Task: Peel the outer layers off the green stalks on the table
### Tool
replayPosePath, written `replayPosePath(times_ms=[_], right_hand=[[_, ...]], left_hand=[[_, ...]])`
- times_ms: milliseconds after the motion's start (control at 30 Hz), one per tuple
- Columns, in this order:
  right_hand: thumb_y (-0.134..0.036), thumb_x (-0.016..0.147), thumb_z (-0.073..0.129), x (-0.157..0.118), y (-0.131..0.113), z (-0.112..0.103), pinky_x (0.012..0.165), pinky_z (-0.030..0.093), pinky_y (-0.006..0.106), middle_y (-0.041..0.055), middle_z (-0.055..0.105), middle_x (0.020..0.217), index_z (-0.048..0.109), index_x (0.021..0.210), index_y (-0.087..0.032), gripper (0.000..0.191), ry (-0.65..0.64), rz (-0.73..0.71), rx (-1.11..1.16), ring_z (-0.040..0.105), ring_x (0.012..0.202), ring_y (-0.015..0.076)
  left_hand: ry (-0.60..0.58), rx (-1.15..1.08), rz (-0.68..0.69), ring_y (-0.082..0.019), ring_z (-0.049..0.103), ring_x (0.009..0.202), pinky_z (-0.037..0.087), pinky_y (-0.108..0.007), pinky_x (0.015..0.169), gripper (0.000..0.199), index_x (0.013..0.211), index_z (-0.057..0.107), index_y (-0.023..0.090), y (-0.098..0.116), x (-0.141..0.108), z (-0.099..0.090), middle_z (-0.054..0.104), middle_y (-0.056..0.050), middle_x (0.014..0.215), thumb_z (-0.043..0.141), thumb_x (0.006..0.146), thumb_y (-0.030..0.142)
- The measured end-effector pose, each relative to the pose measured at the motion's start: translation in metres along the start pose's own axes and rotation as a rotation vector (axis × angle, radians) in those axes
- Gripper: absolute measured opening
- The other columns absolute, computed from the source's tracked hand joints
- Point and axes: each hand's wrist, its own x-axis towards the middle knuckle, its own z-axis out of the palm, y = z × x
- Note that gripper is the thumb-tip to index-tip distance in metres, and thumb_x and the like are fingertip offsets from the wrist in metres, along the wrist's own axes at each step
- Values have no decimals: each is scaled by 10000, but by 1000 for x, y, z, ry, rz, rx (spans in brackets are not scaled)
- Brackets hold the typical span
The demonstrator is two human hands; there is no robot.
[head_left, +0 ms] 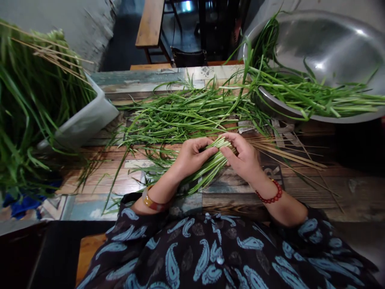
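Note:
Both hands meet around a bundle of green stalks [207, 170] in front of my chest, its pale cut ends up between my fingers and its leaves trailing down to the left. My left hand [194, 154] is closed on the bundle from the left, thumb across the stalks. My right hand [242, 154] is closed at the pale ends, thumb and fingers pressed on them. A long pile of loose green stalks [180, 114] lies behind my hands on the table. Thin tan strips [288, 154] fan out to the right of my right hand.
A white bin [87, 116] packed with leafy greens and more strips stands at the left. At the right back, a large metal bowl [325, 44] holds more stalks. Blue cloth [22, 204] lies at the lower left. A wooden bench [150, 24] stands beyond the plank-patterned table [237, 200].

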Motion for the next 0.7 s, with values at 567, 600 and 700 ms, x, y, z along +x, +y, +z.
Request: replayPosePath(times_ms=[567, 600, 700], right_hand=[[-350, 922, 542, 8, 8, 6, 714, 465, 295, 36, 701, 880, 616, 966, -204, 170, 58, -90, -82, 636, 767, 173], [-338, 924, 531, 8, 9, 7, 711, 462, 295, 34, 704, 868, 618, 949, -205, 160, 62, -95, -92, 634, 753, 171], [-304, 924, 505, 8, 13, 11, 712, 454, 299, 32, 701, 825, 614, 890, -209, 149, 78, -89, -122, 635, 736, 174]], left_hand=[[-171, 191, 35, -219, 697, 972, 519, -316, 872, 344, 1101, 722, 122, 2, -1, -10, 757, -102, 1080, 630, 886, 374], [-146, 228, 41, -222, 699, 983, 523, -322, 874, 350, 1111, 721, 121, 3, 1, -15, 756, -111, 1090, 619, 895, 376], [-14, 419, 73, -210, 702, 895, 531, -317, 802, 314, 1075, 733, 127, 4, 13, -29, 765, -111, 1005, 583, 915, 353]])
